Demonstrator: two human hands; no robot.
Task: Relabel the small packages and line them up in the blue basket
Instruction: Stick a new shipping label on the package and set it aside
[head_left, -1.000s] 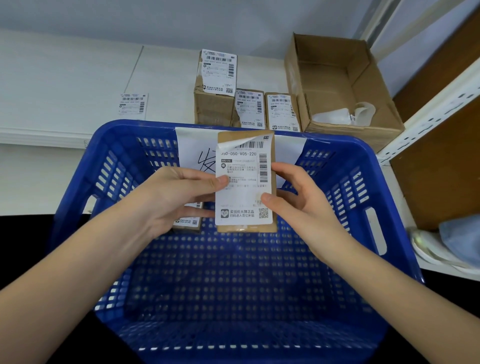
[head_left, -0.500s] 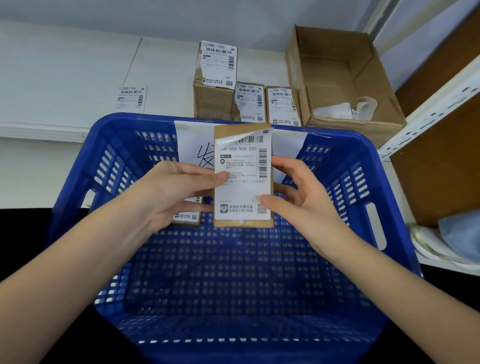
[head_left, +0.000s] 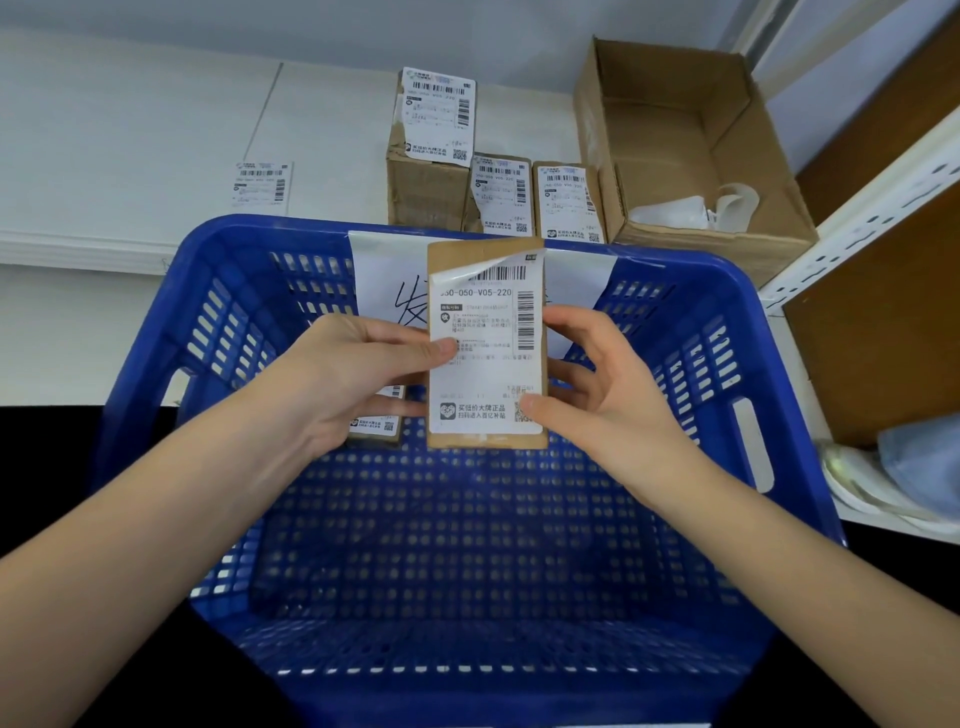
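Note:
I hold a small brown package (head_left: 543, 322) upright above the blue basket (head_left: 156, 353). Its white label (head_left: 483, 384) covers most of the front, and the label's top left corner is peeled away and curled. My left hand (head_left: 358, 374) grips the package's left edge with the thumb pressed on the label. My right hand (head_left: 597, 384) grips the right edge, thumb on the label's lower right corner. Another labelled package (head_left: 374, 428) lies in the basket behind my left hand, mostly hidden. Three more labelled packages stand beyond the basket: a tall one (head_left: 428, 150) and two small ones (head_left: 501, 195) (head_left: 569, 200).
An open cardboard box (head_left: 691, 150) with crumpled label backing paper stands at the back right. A loose label (head_left: 262, 182) lies on the white table at the left. A white sheet with handwriting (head_left: 389, 291) is taped on the basket's far wall. A white shelf frame (head_left: 857, 192) rises at the right.
The package and both hands keep the same hold. The view has shifted slightly, so the basket and package sit a little higher in frame.

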